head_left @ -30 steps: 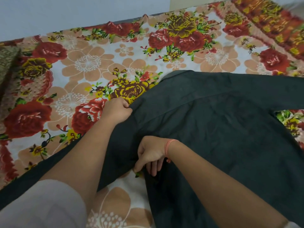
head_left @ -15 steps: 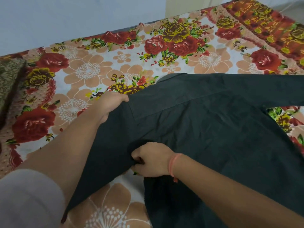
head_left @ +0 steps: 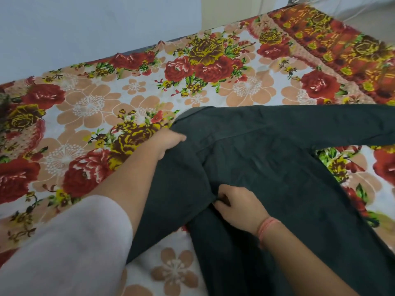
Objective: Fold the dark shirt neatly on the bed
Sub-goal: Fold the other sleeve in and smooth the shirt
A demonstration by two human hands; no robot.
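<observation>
The dark shirt (head_left: 277, 167) lies spread over the right half of the flowered bed sheet (head_left: 89, 107), one sleeve stretching off to the right edge. My left hand (head_left: 168, 142) grips the shirt's left shoulder edge near the collar. Lower down, my right hand (head_left: 237, 206), with an orange thread at the wrist, pinches the cloth at the left armpit seam. The left sleeve hangs folded under my left forearm toward the bottom of the view.
A pale wall (head_left: 85, 28) runs along the bed's far side. A red and orange patterned band (head_left: 342, 45) of the sheet crosses the far right corner. A dark patterned cloth (head_left: 4, 103) peeks in at the left edge.
Both hands have shifted right with the shirt's left shoulder and armpit, drawing the left side and sleeve inward. The cloth between my hands now bunches into a fold.
</observation>
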